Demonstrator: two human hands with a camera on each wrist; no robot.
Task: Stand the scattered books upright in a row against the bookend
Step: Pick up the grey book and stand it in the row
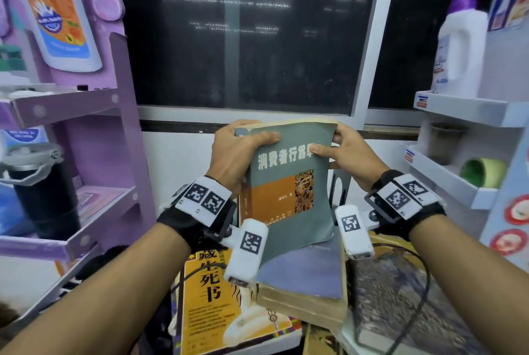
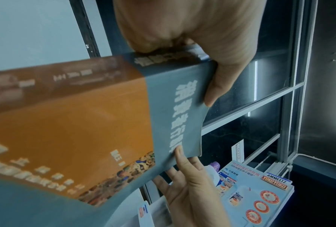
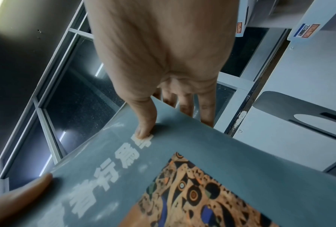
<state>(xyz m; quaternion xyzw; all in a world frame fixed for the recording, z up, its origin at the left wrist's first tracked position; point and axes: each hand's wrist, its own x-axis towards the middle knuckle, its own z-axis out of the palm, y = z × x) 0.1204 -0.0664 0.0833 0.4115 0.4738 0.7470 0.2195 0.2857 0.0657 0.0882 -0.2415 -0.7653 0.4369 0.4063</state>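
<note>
I hold a grey-green book (image 1: pixel 289 203) with an orange panel upright above the pile, its cover facing me. My left hand (image 1: pixel 252 137) grips its top left corner at the spine, thumb on the cover. At the top right edge my right hand (image 1: pixel 332 140) pinches it, thumb on the title and fingers behind. The wrist views show the same book (image 2: pixel 85 138) (image 3: pixel 212 150) under each thumb. Below lie a thick purple-covered book (image 1: pixel 309 268), a yellow book (image 1: pixel 206 291) and a dark patterned book (image 1: pixel 400 303), all flat. A dark metal bookend (image 1: pixel 340 185) shows partly behind the held book.
A purple shelf unit (image 1: pixel 71 108) with a black flask (image 1: pixel 43 191) stands close on the left. On the right is a white shelf unit (image 1: pixel 463 108) with a detergent bottle (image 1: pixel 458 48) and a green roll (image 1: pixel 481 171). A dark window (image 1: pixel 243 34) is behind. A black cable (image 1: pixel 423 277) crosses the patterned book.
</note>
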